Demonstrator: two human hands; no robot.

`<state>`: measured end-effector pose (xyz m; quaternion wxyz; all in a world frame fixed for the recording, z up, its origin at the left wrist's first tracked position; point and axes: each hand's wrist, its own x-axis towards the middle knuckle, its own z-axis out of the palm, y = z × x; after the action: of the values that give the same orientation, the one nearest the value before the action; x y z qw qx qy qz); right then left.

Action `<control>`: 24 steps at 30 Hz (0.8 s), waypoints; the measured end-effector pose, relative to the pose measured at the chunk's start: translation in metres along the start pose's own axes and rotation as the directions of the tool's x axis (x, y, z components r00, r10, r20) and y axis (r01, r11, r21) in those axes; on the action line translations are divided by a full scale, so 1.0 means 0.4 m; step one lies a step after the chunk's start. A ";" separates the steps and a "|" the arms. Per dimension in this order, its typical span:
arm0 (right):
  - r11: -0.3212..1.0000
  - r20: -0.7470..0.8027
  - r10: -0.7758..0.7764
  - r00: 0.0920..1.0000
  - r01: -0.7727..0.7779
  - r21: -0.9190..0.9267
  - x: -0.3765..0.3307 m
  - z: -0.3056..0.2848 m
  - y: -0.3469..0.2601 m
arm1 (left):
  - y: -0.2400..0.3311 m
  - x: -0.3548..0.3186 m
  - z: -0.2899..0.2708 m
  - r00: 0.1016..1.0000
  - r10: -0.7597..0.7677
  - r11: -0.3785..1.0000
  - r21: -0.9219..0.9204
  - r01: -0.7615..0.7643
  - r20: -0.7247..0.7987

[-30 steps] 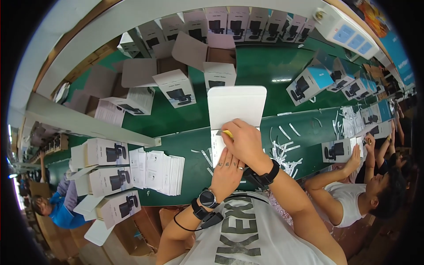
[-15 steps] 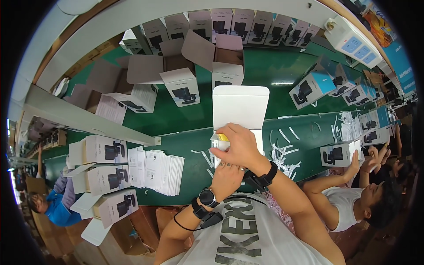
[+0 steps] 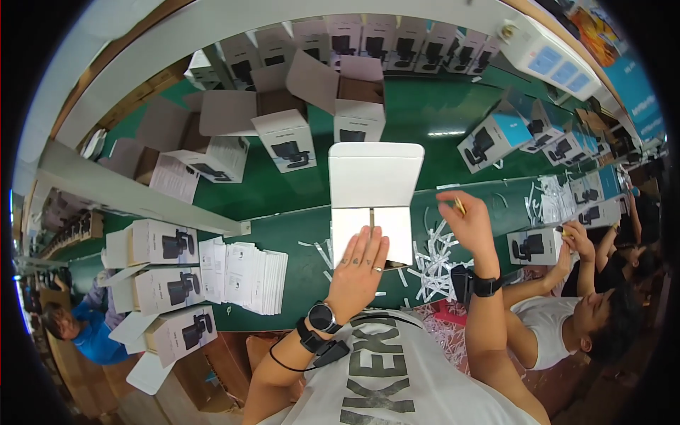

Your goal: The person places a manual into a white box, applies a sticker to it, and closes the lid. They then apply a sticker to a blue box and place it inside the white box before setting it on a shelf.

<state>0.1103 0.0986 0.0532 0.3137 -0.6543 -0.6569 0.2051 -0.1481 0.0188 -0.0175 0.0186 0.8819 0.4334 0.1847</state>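
A white carton [image 3: 376, 173] stands in front of me with its lid raised toward the far side and its two inner flaps folded in, a narrow gap between them. My left hand [image 3: 360, 269] lies flat across the near part of these flaps, fingers stretched out. To the right of the carton, my right hand [image 3: 469, 225] is raised over a heap of white strips [image 3: 439, 273], its fingers curled. A small yellow thing [image 3: 460, 206] shows between those fingers; its kind is too small to make out.
A stack of printed leaflets [image 3: 255, 276] lies left, beside open printed boxes [image 3: 166, 289]. More open boxes [image 3: 283, 145] stand beyond, with a row of closed boxes [image 3: 375, 42] behind. A power strip [image 3: 552, 64] hangs upper right. A co-worker [image 3: 545, 322] handles a box [image 3: 535, 246] at right.
My right hand has lifted off the carton and moved right with the small yellow thing. My left hand has flattened onto the flaps, which now lie folded in.
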 end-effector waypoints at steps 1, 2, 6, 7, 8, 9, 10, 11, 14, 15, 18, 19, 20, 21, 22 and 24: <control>0.988 0.005 -0.006 1.000 0.006 0.153 0.021 0.009 -0.012 | -0.003 -0.003 -0.001 1.000 -0.003 0.999 0.050 0.002 0.021; 0.953 0.005 -0.010 1.000 0.008 0.304 0.036 0.019 -0.028 | -0.002 -0.002 -0.011 1.000 0.011 0.999 0.046 -0.013 0.025; 0.638 0.210 0.182 0.961 -0.278 0.718 0.065 0.073 -0.114 | -0.005 0.008 -0.082 0.992 -0.062 0.991 -0.110 0.074 0.108; 0.622 0.218 0.110 0.970 -0.238 0.746 0.040 0.081 -0.113 | -0.013 0.014 -0.103 0.992 -0.085 0.973 -0.208 0.103 0.091; 0.602 0.224 0.037 0.974 -0.201 0.773 0.007 0.089 -0.110 | -0.024 0.018 -0.121 0.991 -0.111 0.944 -0.304 0.129 0.077; 0.579 0.229 -0.036 0.973 -0.166 0.799 -0.026 0.095 -0.109 | -0.037 0.016 -0.130 0.988 -0.140 0.904 -0.398 0.154 0.065; 0.577 0.241 -0.043 0.970 -0.173 0.798 -0.064 0.085 -0.106 | -0.052 -0.001 -0.131 0.986 -0.154 0.903 -0.395 0.167 0.067; 0.694 0.327 -0.088 0.941 -0.178 0.698 -0.106 0.063 -0.100 | -0.074 -0.023 -0.126 0.962 -0.242 0.739 -0.618 0.268 0.129; 0.817 0.372 -0.066 0.926 -0.164 0.553 -0.190 0.063 -0.097 | -0.100 -0.078 -0.081 0.892 -0.328 0.236 -0.888 0.395 0.310; 0.837 0.325 -0.026 0.945 -0.157 0.524 -0.204 0.076 -0.099 | -0.100 -0.100 -0.058 0.899 -0.361 0.246 -0.904 0.350 0.250; 0.898 0.171 -0.083 0.982 -0.001 0.440 -0.236 0.120 -0.084 | -0.101 -0.129 -0.032 0.900 -0.417 0.269 -0.928 0.258 0.129; 0.917 0.074 -0.192 0.979 0.152 0.368 -0.243 0.137 -0.075 | -0.107 -0.130 -0.030 0.877 -0.446 0.183 -0.941 0.283 0.177; 0.911 -0.008 -0.309 0.951 0.298 0.284 -0.244 0.150 -0.071 | -0.115 -0.130 -0.033 0.849 -0.477 0.096 -0.947 0.307 0.227; 0.907 0.001 -0.317 0.948 0.303 0.292 -0.231 0.125 -0.083 | -0.122 -0.131 -0.036 0.814 -0.512 0.009 -0.946 0.324 0.274; 0.912 0.115 -0.368 0.923 0.334 0.236 -0.208 0.067 -0.111 | -0.125 -0.136 -0.043 0.801 -0.534 0.012 -0.945 0.327 0.271; 0.902 0.332 -0.430 0.839 0.414 0.122 -0.161 -0.018 -0.150 | -0.122 -0.126 -0.051 0.882 -0.436 0.176 -0.944 0.279 0.180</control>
<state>0.0681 0.0303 0.0899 0.2434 -0.4390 -0.8252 0.2589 -0.2200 0.0078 -0.0235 0.5560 0.5492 0.4285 0.4536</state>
